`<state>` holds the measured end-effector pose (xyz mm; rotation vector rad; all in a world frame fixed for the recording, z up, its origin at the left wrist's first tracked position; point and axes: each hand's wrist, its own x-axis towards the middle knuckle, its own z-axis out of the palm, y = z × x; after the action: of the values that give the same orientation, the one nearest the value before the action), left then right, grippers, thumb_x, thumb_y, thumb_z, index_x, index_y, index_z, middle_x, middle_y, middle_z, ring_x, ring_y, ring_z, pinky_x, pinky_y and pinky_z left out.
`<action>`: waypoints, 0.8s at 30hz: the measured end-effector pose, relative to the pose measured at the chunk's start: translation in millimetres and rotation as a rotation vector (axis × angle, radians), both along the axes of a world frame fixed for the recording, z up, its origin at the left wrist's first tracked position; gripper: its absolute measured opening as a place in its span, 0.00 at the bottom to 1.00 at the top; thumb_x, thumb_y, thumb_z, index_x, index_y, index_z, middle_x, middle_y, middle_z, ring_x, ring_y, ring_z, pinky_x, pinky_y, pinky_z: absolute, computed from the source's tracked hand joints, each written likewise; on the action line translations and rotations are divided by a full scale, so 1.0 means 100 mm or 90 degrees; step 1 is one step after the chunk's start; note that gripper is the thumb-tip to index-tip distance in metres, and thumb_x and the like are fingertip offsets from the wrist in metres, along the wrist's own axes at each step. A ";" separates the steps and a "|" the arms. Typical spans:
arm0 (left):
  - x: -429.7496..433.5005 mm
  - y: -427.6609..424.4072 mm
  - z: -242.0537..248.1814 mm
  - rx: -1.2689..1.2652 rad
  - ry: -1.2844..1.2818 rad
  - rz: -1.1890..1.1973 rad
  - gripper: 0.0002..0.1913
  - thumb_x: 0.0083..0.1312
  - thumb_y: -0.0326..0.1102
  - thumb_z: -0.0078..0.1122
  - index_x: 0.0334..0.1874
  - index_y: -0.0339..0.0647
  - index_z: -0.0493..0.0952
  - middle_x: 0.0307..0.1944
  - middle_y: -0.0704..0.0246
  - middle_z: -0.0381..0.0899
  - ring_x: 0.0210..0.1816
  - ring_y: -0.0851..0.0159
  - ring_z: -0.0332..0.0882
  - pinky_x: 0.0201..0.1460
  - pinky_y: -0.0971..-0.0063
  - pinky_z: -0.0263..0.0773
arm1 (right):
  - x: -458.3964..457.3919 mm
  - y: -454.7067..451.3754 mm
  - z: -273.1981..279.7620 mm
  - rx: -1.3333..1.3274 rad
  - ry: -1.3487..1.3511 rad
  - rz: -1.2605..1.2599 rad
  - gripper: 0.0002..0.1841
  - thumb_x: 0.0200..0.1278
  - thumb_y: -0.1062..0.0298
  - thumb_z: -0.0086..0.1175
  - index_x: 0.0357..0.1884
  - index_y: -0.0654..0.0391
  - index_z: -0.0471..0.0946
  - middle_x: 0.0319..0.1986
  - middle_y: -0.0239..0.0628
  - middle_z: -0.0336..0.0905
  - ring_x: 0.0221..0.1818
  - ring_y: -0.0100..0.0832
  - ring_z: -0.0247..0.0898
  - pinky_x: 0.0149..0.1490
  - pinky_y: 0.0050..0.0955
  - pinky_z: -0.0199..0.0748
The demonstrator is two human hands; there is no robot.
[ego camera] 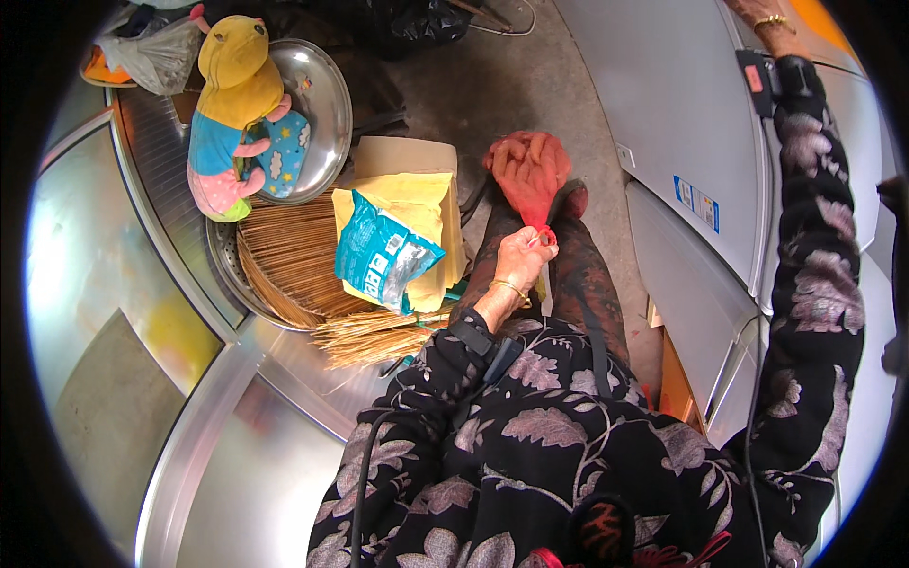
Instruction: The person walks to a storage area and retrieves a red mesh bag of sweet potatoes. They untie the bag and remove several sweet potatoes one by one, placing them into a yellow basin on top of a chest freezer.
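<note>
My left hand (pixel 524 257) grips the gathered neck of a red bag (pixel 529 170), which hangs in front of my legs. Several long, lumpy pieces press against the bag's thin wall; what they are I cannot tell. At the top right, my right arm stretches up along a grey refrigerator (pixel 682 106). Only the wrist and a little of my right hand (pixel 756 10) show, by the appliance's upper edge, and its fingers are cut off by the picture's rim.
To the left, a plush caterpillar (pixel 231 121) leans by a round metal tray (pixel 323 128). Below them are a straw-like bundle (pixel 298 248), yellow paper (pixel 444 213) and a blue plastic packet (pixel 376 248). Black plastic bags (pixel 419 25) lie on the concrete floor (pixel 490 78).
</note>
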<state>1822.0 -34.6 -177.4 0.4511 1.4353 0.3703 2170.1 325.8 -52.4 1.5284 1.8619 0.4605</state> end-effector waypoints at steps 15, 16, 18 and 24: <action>-0.13 0.25 -0.18 -0.013 0.076 -0.055 0.12 0.57 0.26 0.66 0.24 0.46 0.68 0.20 0.83 0.61 0.19 0.81 0.54 0.20 0.81 0.50 | -1.78 -3.66 -2.10 -0.342 0.938 -0.584 0.33 0.61 0.54 0.60 0.62 0.67 0.68 0.43 0.59 0.79 0.48 0.54 0.77 0.55 0.44 0.73; -0.13 0.28 -0.19 -0.003 0.046 -0.021 0.11 0.57 0.26 0.66 0.25 0.45 0.70 0.19 0.82 0.64 0.19 0.81 0.56 0.20 0.81 0.51 | -1.89 -3.69 -2.19 -0.333 0.916 -0.691 0.34 0.60 0.56 0.63 0.63 0.65 0.68 0.44 0.52 0.81 0.48 0.48 0.79 0.54 0.42 0.76; -0.18 0.31 -0.18 -0.024 0.070 -0.054 0.10 0.57 0.27 0.66 0.26 0.45 0.71 0.20 0.81 0.66 0.19 0.81 0.57 0.20 0.81 0.52 | -2.01 -3.74 -2.30 -0.282 1.115 -1.035 0.28 0.60 0.58 0.63 0.58 0.65 0.71 0.43 0.46 0.80 0.49 0.43 0.78 0.51 0.41 0.80; -0.25 0.27 -0.23 0.025 0.108 -0.117 0.08 0.56 0.27 0.66 0.27 0.42 0.73 0.20 0.81 0.67 0.22 0.80 0.60 0.23 0.81 0.56 | -2.16 -3.62 -2.62 -0.195 1.263 -1.250 0.14 0.61 0.76 0.53 0.50 0.64 0.75 0.40 0.39 0.80 0.43 0.34 0.79 0.47 0.39 0.84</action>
<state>1797.0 -7.5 -200.8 0.6536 1.5391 0.2154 1954.1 -36.6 -314.1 2.5634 -0.1205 -2.6115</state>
